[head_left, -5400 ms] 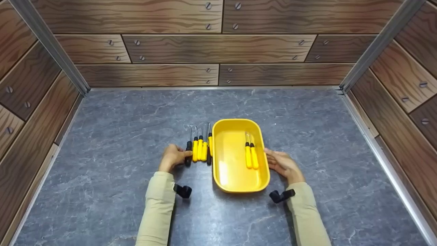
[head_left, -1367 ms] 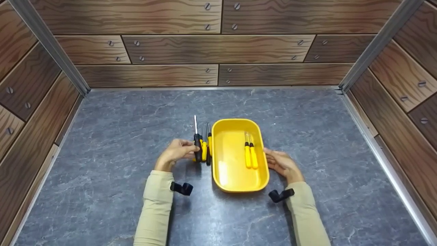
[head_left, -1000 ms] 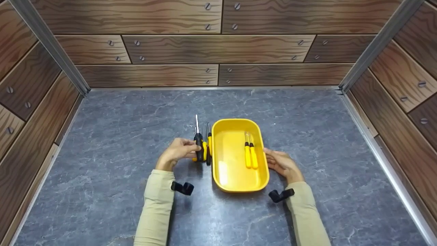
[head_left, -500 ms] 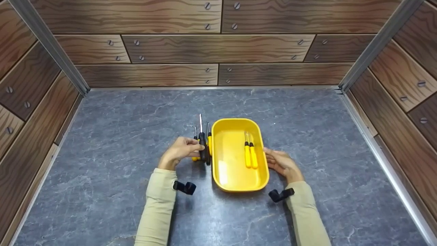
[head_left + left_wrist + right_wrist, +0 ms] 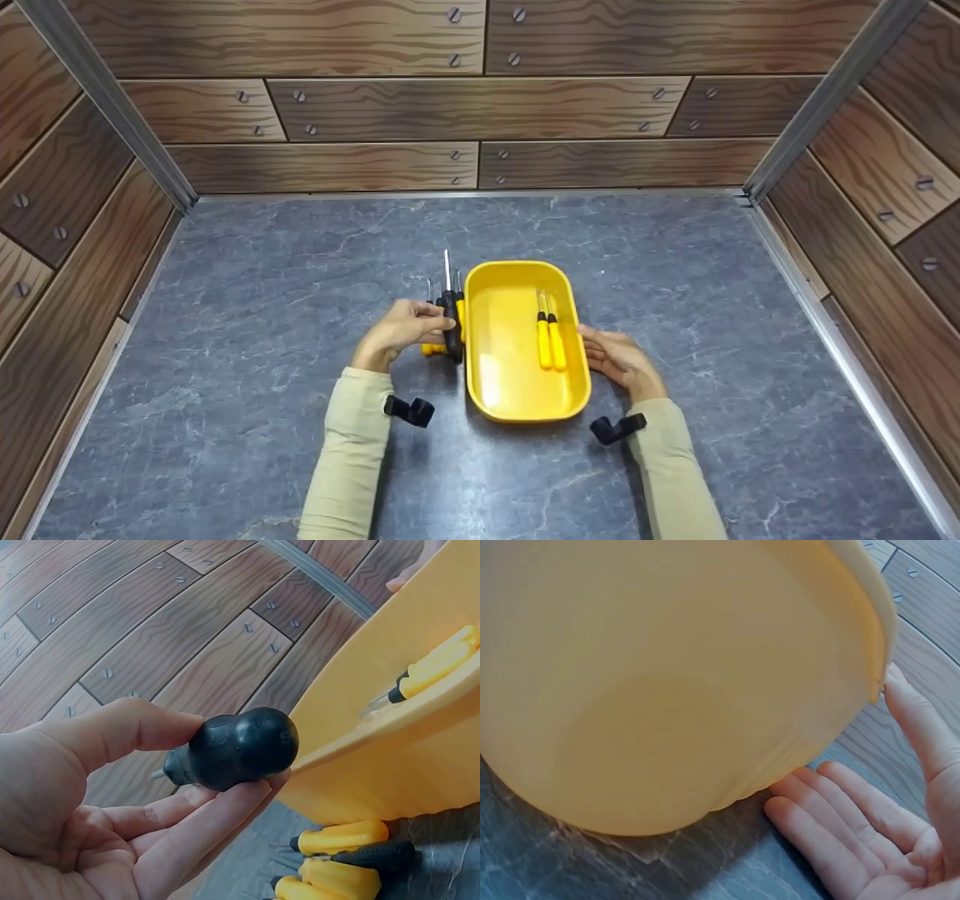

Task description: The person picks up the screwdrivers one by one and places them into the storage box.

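Black-handled screwdriver, one, with a metal shaft: we find it in the left hand, pinched between thumb and fingers, raised over the row of tools on the surface and just left of the tray's rim. Its tip points away from the person, the rounded butt of its handle towards them; whether the handle touches the rim we cannot tell. Yellow tray, one, oblong with rounded corners, set on the surface between both hands. Right hand: at the tray's right side, thumb at the rim, fingers straight and laid along the outer wall. Yellow-handled screwdrivers, two, with black collars: lying side by side in the right half of the tray, shafts pointing away from the person. Remaining tools, yellow-handled and black-handled, in a row on the surface beside the tray's left wall; the left hand and its screwdriver partly hide them, so we give no full count. Sleeves, pale, two. We also list wood-patterned panels on three sides and metal edging at the corners.
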Demonstrator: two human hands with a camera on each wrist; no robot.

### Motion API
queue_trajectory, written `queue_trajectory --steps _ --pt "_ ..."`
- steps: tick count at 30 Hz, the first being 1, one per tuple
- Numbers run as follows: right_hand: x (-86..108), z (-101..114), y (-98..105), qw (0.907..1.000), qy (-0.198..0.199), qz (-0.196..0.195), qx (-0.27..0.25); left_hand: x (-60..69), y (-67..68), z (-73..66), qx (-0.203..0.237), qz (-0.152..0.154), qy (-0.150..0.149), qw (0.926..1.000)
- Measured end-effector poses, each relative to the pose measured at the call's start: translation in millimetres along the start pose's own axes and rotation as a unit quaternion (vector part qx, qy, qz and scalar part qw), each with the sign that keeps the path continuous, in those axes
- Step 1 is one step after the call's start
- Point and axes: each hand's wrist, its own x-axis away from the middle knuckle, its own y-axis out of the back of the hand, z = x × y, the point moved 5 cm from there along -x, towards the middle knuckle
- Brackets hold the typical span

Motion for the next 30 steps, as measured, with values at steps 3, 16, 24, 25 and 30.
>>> queue_trajectory --steps 3,16,24,25,30 --pt "-0.8 0 1 1.0 0.002 0.003 0.003 -0.3 -2.2 -1.7 0.0 0.006 -0.002 1.0" --pt "-1.0 0 1 0.9999 0.003 -0.006 0.009 -3.4 -8.6 -5.9 -0.024 0.002 0.001 0.9997" --pt "-1.5 0 0 1.0 0.003 0.0 0.005 -4.0 -12.2 -10.0 -0.015 0.01 0.001 0.9998" --pt "-0.9 0 0 1.0 0.003 0.003 0.004 -4.3 -12.9 -10.4 -0.016 0.011 0.002 0.9998" --pt "0.9 0 1 1.0 0.004 0.003 0.002 -6.3 -14.9 -13.6 -0.021 0.02 -0.008 0.9995"
